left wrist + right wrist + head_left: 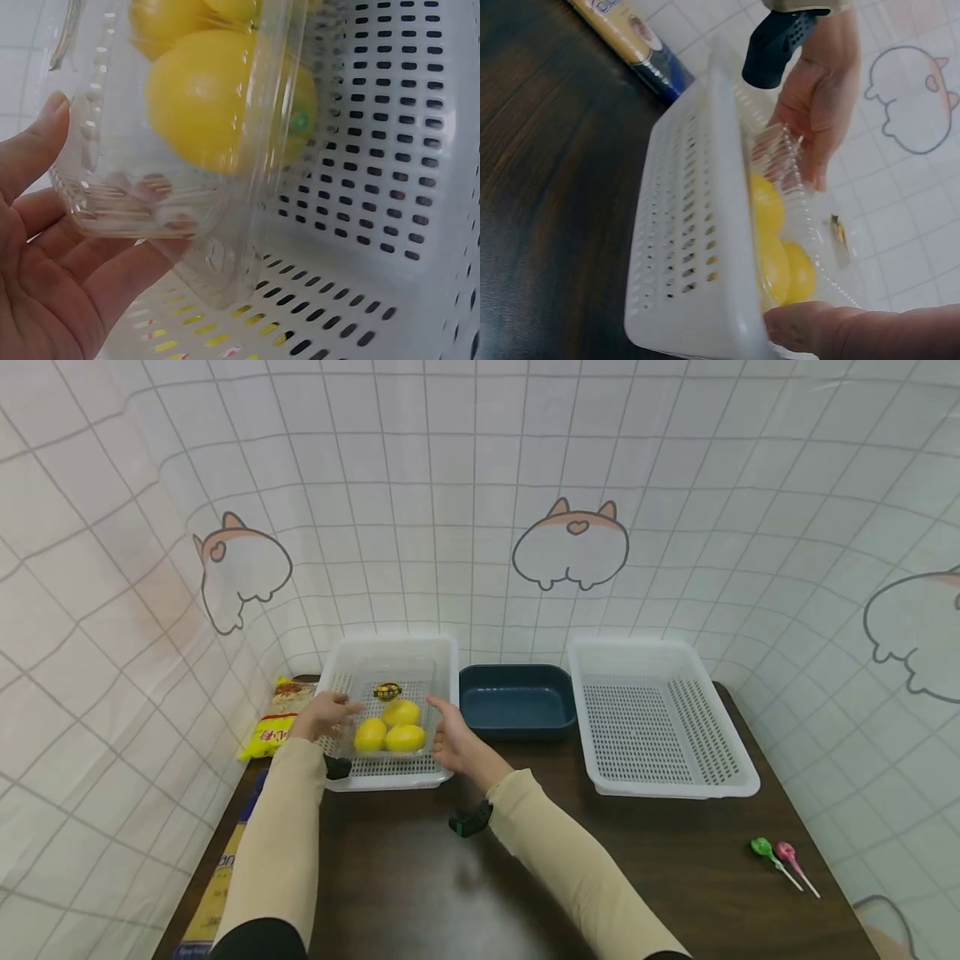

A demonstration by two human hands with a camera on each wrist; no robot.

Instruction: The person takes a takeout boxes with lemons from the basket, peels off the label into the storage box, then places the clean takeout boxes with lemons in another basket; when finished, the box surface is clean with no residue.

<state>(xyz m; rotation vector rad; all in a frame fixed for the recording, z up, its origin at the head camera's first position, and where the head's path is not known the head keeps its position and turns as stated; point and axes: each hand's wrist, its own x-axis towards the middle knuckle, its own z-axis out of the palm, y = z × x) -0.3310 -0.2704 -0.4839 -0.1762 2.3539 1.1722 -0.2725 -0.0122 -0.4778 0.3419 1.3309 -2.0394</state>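
A clear plastic box (366, 677) with three yellow lemons (405, 737) inside is in the left white basket (390, 783). My left hand (324, 714) grips its left end; in the left wrist view the thumb (54, 112) lies at the upper side and the fingers curl beneath the clear corner. At the opposite end my right hand (461, 745) holds the box, thumb up along its side, close inside the basket's right rim. In the right wrist view that hand's fingertips are partly hidden behind the rim. A dark-and-gold label sits on the lid.
A dark blue tray (517, 732) stands between the left basket and another white basket (675, 791). Left of them lie a yellow snack bag (273, 727) and a long blue-and-yellow package (213, 893). Two lollipops, green (761, 847) and pink (785, 851), lie at the right table edge.
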